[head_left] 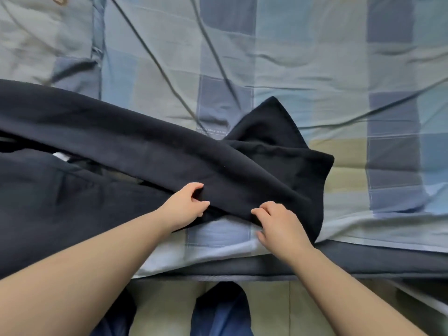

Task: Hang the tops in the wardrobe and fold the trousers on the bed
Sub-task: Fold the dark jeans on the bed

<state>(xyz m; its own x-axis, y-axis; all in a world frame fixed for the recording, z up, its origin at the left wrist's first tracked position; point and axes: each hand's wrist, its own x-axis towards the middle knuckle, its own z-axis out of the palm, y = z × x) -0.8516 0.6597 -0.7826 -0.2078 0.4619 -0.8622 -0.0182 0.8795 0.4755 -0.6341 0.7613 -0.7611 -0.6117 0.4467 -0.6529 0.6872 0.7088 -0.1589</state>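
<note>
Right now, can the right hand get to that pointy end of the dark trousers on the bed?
Probably yes. The right hand already pinches the trousers near the bed's edge, and the pointy end lies just beyond, with nothing between.

Counts, head view:

- Hands: two. Left hand [185, 204], right hand [282, 226]. Both on dark cloth.
- Bare forearms: two.
- Dark trousers [145, 151]: one pair seen for certain, navy or black; two long dark bands run in from left, whether both legs of same pair cannot tell. One leg end folded back at right.
- Bed [339, 69]: one.
- Checked blue-green bedcover: one.
- Pale garment [36, 32] at top left, small brown tab on it: one.
- Person's legs in blue below bed edge: two.
</note>
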